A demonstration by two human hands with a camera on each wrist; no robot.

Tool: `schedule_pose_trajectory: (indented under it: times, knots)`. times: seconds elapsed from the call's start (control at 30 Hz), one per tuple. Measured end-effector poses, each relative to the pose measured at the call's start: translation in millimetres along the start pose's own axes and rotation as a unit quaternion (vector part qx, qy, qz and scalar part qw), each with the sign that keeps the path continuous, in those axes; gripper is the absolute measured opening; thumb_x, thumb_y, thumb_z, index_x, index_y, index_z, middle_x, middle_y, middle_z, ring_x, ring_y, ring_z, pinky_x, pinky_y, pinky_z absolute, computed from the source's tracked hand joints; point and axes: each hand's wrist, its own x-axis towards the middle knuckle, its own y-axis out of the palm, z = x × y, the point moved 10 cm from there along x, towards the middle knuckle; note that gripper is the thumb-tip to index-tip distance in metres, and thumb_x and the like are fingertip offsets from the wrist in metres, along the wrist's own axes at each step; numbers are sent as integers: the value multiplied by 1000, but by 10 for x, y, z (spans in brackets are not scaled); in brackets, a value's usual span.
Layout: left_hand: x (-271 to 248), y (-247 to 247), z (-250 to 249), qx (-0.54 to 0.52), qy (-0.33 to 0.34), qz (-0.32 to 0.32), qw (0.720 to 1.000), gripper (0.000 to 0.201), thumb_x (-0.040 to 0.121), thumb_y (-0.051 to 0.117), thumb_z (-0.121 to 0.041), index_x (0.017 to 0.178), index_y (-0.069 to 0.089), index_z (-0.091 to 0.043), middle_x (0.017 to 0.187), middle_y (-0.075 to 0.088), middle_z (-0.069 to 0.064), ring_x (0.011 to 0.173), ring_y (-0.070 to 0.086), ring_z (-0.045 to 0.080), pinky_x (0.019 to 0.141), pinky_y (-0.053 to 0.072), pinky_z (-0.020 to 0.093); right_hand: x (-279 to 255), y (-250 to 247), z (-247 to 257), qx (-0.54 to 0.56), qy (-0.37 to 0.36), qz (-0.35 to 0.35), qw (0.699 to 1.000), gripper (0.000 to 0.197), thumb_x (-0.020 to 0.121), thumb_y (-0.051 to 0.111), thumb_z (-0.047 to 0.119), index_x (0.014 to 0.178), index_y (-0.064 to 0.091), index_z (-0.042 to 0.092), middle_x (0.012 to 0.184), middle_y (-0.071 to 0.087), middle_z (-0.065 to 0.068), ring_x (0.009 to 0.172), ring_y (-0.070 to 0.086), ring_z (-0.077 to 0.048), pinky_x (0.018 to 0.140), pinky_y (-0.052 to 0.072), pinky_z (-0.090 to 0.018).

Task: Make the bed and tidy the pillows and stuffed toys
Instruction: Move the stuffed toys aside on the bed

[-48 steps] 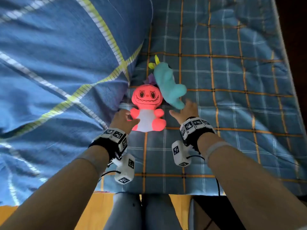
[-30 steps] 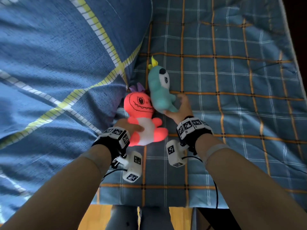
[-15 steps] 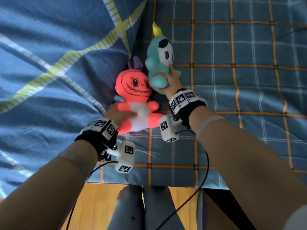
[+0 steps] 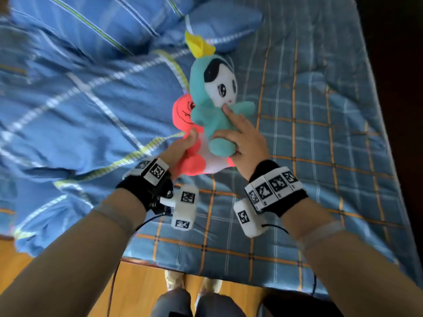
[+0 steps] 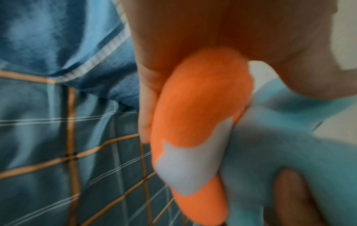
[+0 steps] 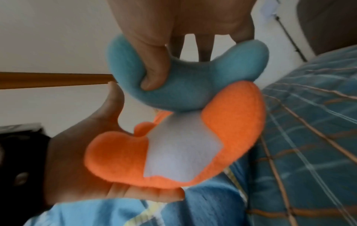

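Two stuffed toys are now up off the plaid sheet [image 4: 320, 138], one in each of my hands. A second and a half ago both lay flat on the bed at the edge of the duvet [image 4: 75, 115], and my hands were only arriving at them; since then I have closed on them and raised them together.

My right hand [image 4: 242, 138] is wrapped round the lower body of the teal doll [image 4: 215, 104]: in the right wrist view my thumb [image 6: 152, 64] digs into the plush between its legs, and from above my index finger lies up its chest to just under the white face. It stands upright in front of my knuckles, yellow crest topmost.

My left hand [image 4: 180, 149] cups the coral monster toy [image 4: 194, 161] from below, palm under its leg and white belly and fingers curled up round its side. That toy sits just left of and behind the teal one, the two pressed together, so my hands nearly touch.

With both toys clear of the bed, I judge the sheet beneath my grip is free for the duvet to be spread. The pillows [image 4: 96, 26] lie well beyond my fingertips, and that looks the likely place to set the toys. Soft plush squashes easily, so my hold needs only light pressure.
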Motion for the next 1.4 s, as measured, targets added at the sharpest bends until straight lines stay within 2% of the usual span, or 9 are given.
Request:
schedule_pose_trajectory:
  times: [0.13, 0.47, 0.57, 0.67, 0.83, 0.97, 1.1, 1.3, 1.4]
  knots:
    - [-318, 213, -544, -88, 13, 95, 991, 74, 46, 83, -51, 109, 69, -15, 98, 73, 1, 86, 71, 16, 78, 58, 33, 183, 61, 806, -89, -144, 33, 985, 38, 60, 61, 13, 91, 69, 33, 135, 56, -5, 118, 52, -48, 81, 46, -62]
    - [-867, -1183, -1921, -102, 146, 29, 984, 26, 85, 50, -27, 97, 71, -17, 90, 71, 1, 82, 69, 12, 73, 57, 23, 1063, 679, 2426, 27, -236, 54, 970, 44, 72, 67, 36, 110, 68, 16, 133, 55, -12, 123, 50, -30, 101, 42, -44]
    - [-982, -2144, -2255, -39, 143, -66, 987, 49, 60, 72, -28, 106, 60, -16, 101, 67, 5, 83, 67, 14, 71, 56, 27, 1374, 1108, 2846, 139, -202, 58, 968, 67, 65, 73, 40, 117, 57, 1, 127, 49, -20, 118, 42, -18, 102, 33, -19]
    - [-1180, -3174, -2587, -3, 163, -205, 965, 61, 57, 71, -30, 114, 62, -10, 118, 65, 15, 87, 69, 24, 80, 58, 41, 1705, 1668, 2999, 194, -126, 63, 971, 86, 60, 83, 22, 131, 42, -3, 131, 39, -22, 123, 41, -25, 109, 33, -31]
    - [-1350, -4351, -2837, -8, 162, -271, 949, 81, 55, 73, -28, 130, 52, -8, 122, 62, 13, 95, 67, 24, 85, 56, 40, 1634, 2847, 2641, -151, 16, 331, 931, 112, 60, 80, 50, 147, 13, 30, 151, 30, -6, 143, 22, -21, 118, 1, -52]
    - [-1150, -4792, -2491, 9, 86, -292, 953, 93, 42, 87, -38, 125, 57, -8, 119, 65, 14, 109, 62, 31, 100, 45, 53, 1475, 3013, 2435, -316, 11, 394, 863, 57, 80, 66, 33, 131, 40, 27, 127, 55, -3, 127, 45, -24, 113, 11, -48]
    - [-1070, -4476, -2269, 97, 41, -320, 942, 42, 81, 64, -31, 116, 58, -9, 57, 70, -8, 67, 63, 18, 82, 50, 38, 1310, 2489, 1954, -321, 80, 403, 853, 41, 91, 48, 26, 132, 45, 25, 134, 52, -4, 130, 44, -24, 117, 14, -42]
    - [-806, -3578, -1889, 17, 30, -208, 978, 23, 93, 47, -20, 111, 58, -13, 72, 73, 2, 59, 68, 11, 57, 57, 22, 226, 1032, 534, -459, 271, 371, 761, 41, 99, 35, 27, 138, 44, 21, 142, 48, -6, 134, 39, -31, 112, 30, -42]
    - [-703, -3245, -1520, 41, -4, -186, 982, 54, 82, 60, -29, 130, 51, -8, 110, 65, 14, 88, 64, 24, 81, 54, 35, -584, 500, 26, -474, 312, 358, 742, 41, 96, 40, 23, 137, 43, 21, 143, 47, -4, 135, 40, -24, 112, 31, -35]
